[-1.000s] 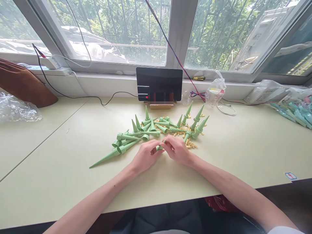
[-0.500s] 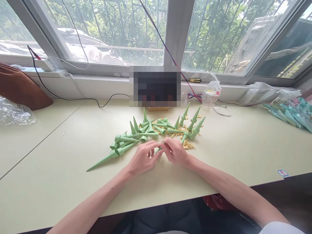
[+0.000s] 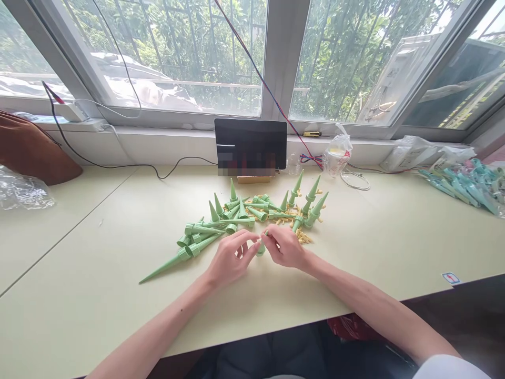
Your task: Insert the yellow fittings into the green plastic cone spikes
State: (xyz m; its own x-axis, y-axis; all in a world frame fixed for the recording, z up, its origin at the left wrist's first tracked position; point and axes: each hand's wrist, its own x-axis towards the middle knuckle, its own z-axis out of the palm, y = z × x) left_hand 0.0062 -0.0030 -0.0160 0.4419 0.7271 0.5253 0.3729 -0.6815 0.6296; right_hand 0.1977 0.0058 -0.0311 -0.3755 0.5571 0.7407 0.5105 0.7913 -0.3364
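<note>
A small green plastic piece (image 3: 261, 247) sits between both my hands near the table's middle. My left hand (image 3: 231, 259) pinches it from the left and my right hand (image 3: 284, 246) grips it from the right, fingers curled. Just beyond them lies a heap of green plastic cone spikes (image 3: 236, 216), some lying flat, a few standing tip up. One long spike (image 3: 165, 263) lies to the left of my left hand. Small yellow pieces (image 3: 302, 236) are scattered among the cones.
A dark tablet (image 3: 251, 143) stands on a wooden holder at the back by the window. A black cable (image 3: 130, 166) runs left of it. A brown bag (image 3: 33, 152) and clear plastic (image 3: 21, 192) sit far left. Teal packets (image 3: 465, 184) and plastic bags (image 3: 337, 152) lie right.
Both hands stayed together on the small green piece; the piece now points downward between the fingers. The view has shifted a little.
</note>
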